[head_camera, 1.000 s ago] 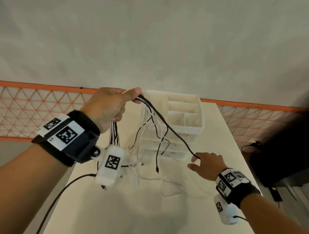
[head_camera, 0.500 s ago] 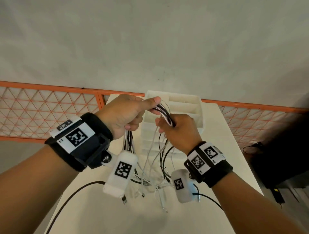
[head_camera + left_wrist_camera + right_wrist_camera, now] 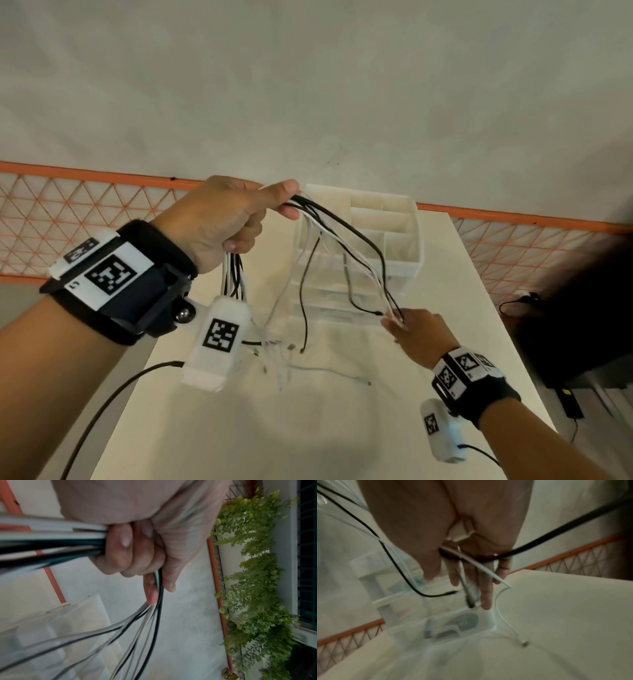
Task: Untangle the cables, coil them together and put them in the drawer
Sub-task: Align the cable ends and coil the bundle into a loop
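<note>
The bundle of thin black and white cables (image 3: 337, 236) is now stretched out in a long slant across the front of the clear plastic drawer unit (image 3: 359, 284), where half a second ago both hands were bunched close together at the top of it. The left hand (image 3: 222, 222) stays high, thumb and forefinger pinching the bundle at its bend while the other fingers curl round the strands that drop straight down behind the wrist camera; the left wrist view shows that fist tight on the black and white strands. The right hand (image 3: 419, 330) has run down the cables to their far ends and sits low, just in front of the unit's lower drawers, its fingers (image 3: 485, 588) fairly straight and close together with the plug tips lying along them, a black strand crossing over the fingers; whether it truly pinches them I cannot tell through the blur. That reads as a combing stroke, drawing the strands parallel. Several loose ends still dangle between the hands, and a white strand trails on the pale desk (image 3: 308, 428), so untangling looks unfinished and coiling has not begun.
</note>
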The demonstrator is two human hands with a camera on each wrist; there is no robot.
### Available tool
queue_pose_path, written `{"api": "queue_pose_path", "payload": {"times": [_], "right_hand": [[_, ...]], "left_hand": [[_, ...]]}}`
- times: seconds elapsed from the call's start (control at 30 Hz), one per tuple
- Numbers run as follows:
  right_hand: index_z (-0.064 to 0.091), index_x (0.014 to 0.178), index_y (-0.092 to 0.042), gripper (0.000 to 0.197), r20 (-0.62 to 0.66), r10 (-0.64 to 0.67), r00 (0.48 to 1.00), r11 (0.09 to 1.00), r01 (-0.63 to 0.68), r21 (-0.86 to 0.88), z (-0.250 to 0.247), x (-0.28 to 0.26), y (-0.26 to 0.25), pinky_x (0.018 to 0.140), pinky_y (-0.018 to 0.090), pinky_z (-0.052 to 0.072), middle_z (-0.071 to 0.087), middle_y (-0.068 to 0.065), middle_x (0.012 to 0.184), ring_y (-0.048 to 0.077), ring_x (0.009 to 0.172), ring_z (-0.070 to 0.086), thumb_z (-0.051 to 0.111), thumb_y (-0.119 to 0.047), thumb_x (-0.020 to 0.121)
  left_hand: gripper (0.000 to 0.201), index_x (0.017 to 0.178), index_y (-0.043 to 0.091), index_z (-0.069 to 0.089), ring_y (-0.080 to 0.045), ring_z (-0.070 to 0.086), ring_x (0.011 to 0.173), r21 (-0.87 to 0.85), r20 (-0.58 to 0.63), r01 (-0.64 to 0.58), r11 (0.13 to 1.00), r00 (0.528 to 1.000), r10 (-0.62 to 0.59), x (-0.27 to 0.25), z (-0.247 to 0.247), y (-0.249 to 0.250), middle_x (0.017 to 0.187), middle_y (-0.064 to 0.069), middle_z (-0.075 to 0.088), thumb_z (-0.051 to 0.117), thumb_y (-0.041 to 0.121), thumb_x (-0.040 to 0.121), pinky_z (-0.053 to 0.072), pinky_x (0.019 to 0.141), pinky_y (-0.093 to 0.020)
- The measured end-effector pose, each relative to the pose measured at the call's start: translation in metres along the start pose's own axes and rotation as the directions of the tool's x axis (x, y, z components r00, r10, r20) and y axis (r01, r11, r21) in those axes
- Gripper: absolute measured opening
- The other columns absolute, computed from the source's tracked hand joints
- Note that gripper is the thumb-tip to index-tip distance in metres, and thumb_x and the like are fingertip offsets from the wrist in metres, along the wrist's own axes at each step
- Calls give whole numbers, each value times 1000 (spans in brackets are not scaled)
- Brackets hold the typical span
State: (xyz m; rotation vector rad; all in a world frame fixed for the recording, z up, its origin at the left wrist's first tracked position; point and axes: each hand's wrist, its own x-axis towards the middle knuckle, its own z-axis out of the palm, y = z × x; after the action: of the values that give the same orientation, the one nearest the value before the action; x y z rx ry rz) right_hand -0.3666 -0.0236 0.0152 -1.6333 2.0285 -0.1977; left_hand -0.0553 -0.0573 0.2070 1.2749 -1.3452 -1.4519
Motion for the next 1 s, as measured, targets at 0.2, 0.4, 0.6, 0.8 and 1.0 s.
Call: {"api": "queue_pose_path", "payload": {"times": [0.2, 0.4, 0.6, 0.8, 1.0], "right_hand": [[39, 144, -43, 88, -20, -232, 973, 962, 232, 142, -36, -33, -41, 90, 33, 52, 57, -11, 127, 12, 104, 60, 82, -60, 69], [64, 97, -24, 28, -538, -429, 725, 820, 563, 105, -52, -41, -136, 61, 29, 46, 62, -6, 84, 11, 69, 56, 75, -44, 81], [39, 48, -21, 47, -373, -212, 903, 952, 277, 129, -39, -9, -91, 58, 26, 33, 42, -7, 46, 19, 51, 46, 61, -23, 89], [61, 71, -33, 7, -31, -49, 998, 997, 51, 66, -20, -4, -49, 73, 31, 60, 68, 6, 76, 24, 66, 69, 68, -35, 73], [70, 104, -30, 23, -464, -54, 884, 930, 213, 298, -35, -9, -38, 74, 25, 50, 67, -2, 84, 18, 75, 64, 77, -20, 85]], "left_hand": [[45, 90, 2, 75, -13, 10, 46, 75, 103, 33, 997, 994, -41, 1, 12, -1, 50, 5, 17, 73, 44, 74, 14, 41, -21], [36, 78, 7, 78, -12, 12, 40, 133, 216, 39, 990, 974, -67, -5, 38, 0, 46, 5, 18, 73, 42, 76, 12, 44, -24], [42, 88, 3, 77, -12, 11, 42, 113, 136, 25, 993, 990, -40, -11, 15, 9, 50, 5, 17, 74, 42, 74, 12, 42, -22], [46, 92, 1, 76, -12, 13, 42, 108, 46, 60, 992, 997, -65, -7, 12, -11, 49, 4, 18, 74, 43, 75, 13, 43, -23], [39, 89, 6, 77, -15, 12, 44, 149, -3, 51, 987, 999, -51, 3, 12, -25, 49, 5, 18, 71, 44, 83, 12, 44, -23]]}}
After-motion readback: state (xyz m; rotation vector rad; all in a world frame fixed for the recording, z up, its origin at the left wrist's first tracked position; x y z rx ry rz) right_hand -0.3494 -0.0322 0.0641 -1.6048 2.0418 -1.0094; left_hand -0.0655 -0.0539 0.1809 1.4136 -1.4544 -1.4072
